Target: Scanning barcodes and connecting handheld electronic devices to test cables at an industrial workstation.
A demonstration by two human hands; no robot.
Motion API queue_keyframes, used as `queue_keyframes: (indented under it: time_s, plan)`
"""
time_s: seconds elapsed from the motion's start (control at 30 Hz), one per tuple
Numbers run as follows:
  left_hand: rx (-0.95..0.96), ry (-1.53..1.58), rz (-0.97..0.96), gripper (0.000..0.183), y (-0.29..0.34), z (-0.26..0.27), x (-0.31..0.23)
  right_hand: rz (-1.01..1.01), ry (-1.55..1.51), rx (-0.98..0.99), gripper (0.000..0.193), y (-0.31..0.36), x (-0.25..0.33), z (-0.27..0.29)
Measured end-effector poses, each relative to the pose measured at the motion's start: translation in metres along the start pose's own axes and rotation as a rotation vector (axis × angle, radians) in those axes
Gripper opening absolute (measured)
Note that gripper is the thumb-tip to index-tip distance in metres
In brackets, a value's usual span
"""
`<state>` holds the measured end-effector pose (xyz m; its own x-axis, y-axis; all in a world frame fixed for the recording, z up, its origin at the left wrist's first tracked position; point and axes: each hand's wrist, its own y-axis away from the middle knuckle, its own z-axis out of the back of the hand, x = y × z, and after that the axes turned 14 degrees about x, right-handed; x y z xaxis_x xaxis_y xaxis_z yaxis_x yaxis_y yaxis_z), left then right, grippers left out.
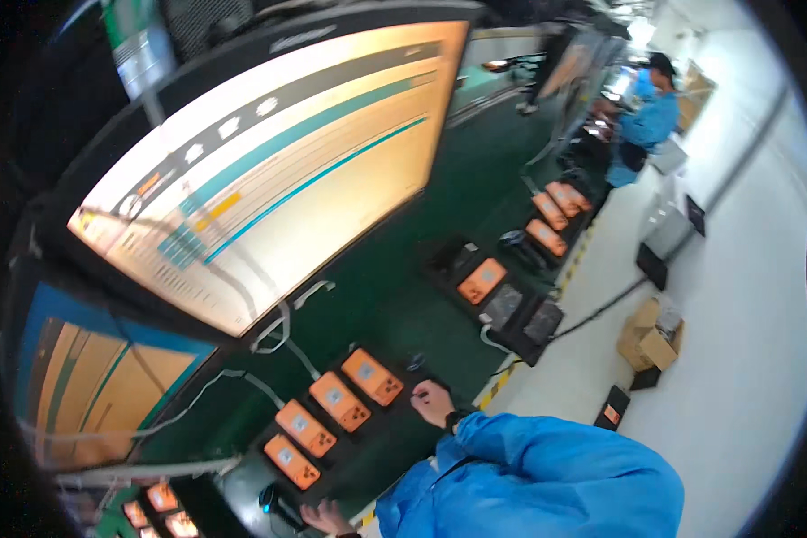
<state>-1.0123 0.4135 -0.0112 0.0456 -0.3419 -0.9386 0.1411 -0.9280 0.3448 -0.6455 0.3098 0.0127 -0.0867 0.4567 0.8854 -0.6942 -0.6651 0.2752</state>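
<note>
Several orange phones lie side by side on a black mat [354, 457] in front of me, each with dark camera spots and a pale label. My right hand [433, 402] is just right of the rightmost phone [372, 377], its fingers curled together; what they hold, if anything, is too blurred to name. At the lower edge my left hand [327, 518] has its fingers apart and appears to hold nothing. It is close to a black device with a blue light [267, 498], below the leftmost phone [291, 462]. White cables run to some of the phones.
A large lit monitor [332, 161] rises behind the phones, with a second screen [99, 386] at left. More orange phones [482, 282] lie farther right along the green bench. A co-worker in blue [646, 117] stands at the far end. An open cardboard box [650, 336] sits on the floor.
</note>
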Motion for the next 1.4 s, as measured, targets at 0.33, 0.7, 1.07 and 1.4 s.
queue_keyframes:
  time_s: [0.33,0.7,1.07,1.4]
  plan:
    - [-0.08,0.042,0.727,0.038,0.159,0.081,0.052,-0.002,0.243,0.684,0.021,0.009,-0.036,-0.022]
    - [-0.036,0.173,0.651,0.032,0.213,0.141,0.081,0.055,0.396,0.96,0.013,0.024,-0.008,-0.086]
    - [-0.232,0.515,0.511,0.032,0.222,0.26,0.101,-0.145,0.548,1.376,0.024,0.165,0.006,-0.208]
    - [-0.167,0.668,0.189,0.034,0.09,0.347,-0.003,-0.128,0.253,1.466,0.019,0.244,0.097,-0.342]
